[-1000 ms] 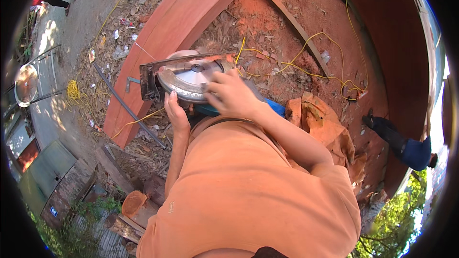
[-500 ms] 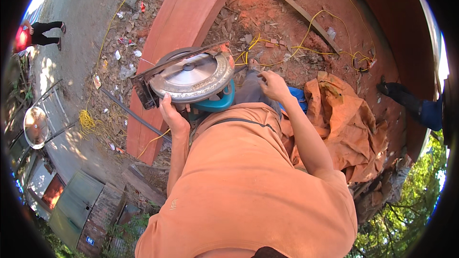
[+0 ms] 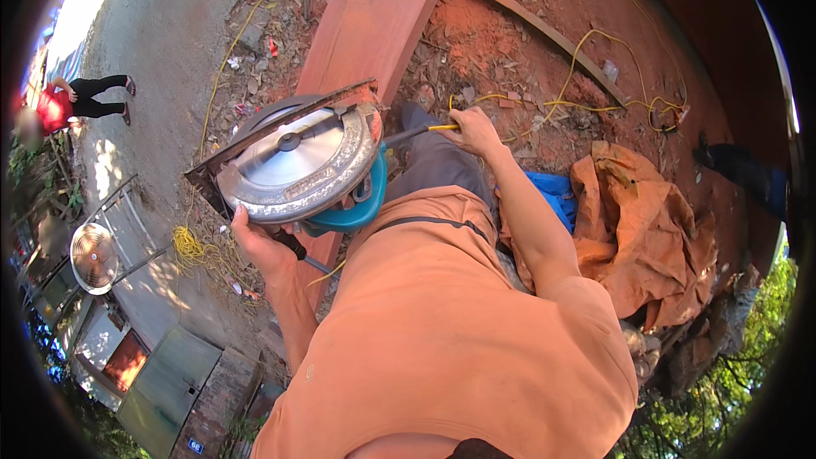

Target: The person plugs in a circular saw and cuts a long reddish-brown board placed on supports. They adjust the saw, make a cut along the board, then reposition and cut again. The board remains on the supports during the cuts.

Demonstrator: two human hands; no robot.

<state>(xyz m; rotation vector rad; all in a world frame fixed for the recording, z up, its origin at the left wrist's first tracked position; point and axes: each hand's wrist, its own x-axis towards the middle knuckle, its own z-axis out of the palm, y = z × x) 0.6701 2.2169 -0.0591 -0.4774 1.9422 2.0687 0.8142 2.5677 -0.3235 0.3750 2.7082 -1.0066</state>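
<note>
My left hand [image 3: 259,242] grips the handle under a circular saw [image 3: 297,161]. The saw has a silver blade guard, a dark base plate and a teal body [image 3: 357,208], and it is held tilted above a long reddish timber beam [image 3: 374,17]. My right hand [image 3: 472,129] is stretched out to the right of the saw. It is closed on the saw's power cord [image 3: 421,131], black with a yellow end. My orange shirt hides the lower forearms and the ground below.
A yellow cable [image 3: 595,76] winds over red dirt and wood scraps. An orange cloth [image 3: 637,221] and a blue item [image 3: 552,191] lie to the right. A person in red [image 3: 59,106] stands far left, and another person's leg [image 3: 739,170] is at the right. A fan [image 3: 93,255] stands at lower left.
My right hand left the saw's guard and moved right, taking hold of the cord. The saw stays in my left hand and has tilted up.
</note>
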